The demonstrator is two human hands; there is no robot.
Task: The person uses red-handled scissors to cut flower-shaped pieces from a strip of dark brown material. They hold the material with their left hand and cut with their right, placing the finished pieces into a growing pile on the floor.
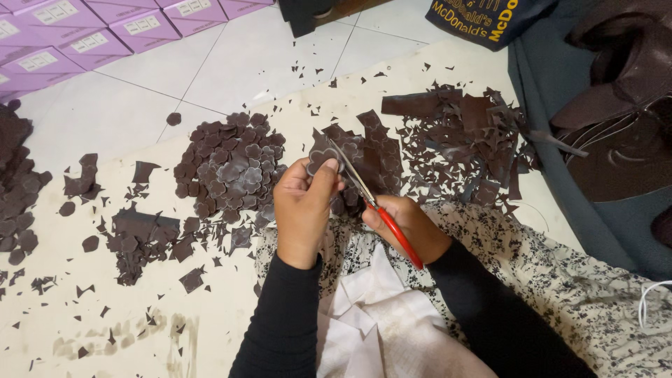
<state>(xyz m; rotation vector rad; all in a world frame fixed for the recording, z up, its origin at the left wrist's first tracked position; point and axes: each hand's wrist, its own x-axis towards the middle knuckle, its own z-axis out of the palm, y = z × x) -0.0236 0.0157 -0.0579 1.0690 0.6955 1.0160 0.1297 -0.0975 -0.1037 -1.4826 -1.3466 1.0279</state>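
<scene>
Pinched between the thumb and fingers of the left hand (pixel 302 210), a small dark brown flower-shaped leather piece (pixel 323 158) sat raised above the cream floor mat (pixel 140 329), while the right hand (pixel 406 225) closed around the red-handled scissors (pixel 374 208), whose blades met the piece's edge. Behind lay a wide spread of dark brown leather offcuts (pixel 469 140), then a rounded heap of cut flower shapes (pixel 234 168) just left of the hands, and tiny scraps (pixel 91 288).

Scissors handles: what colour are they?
Red, on the scissors in the right hand; head view.
</scene>
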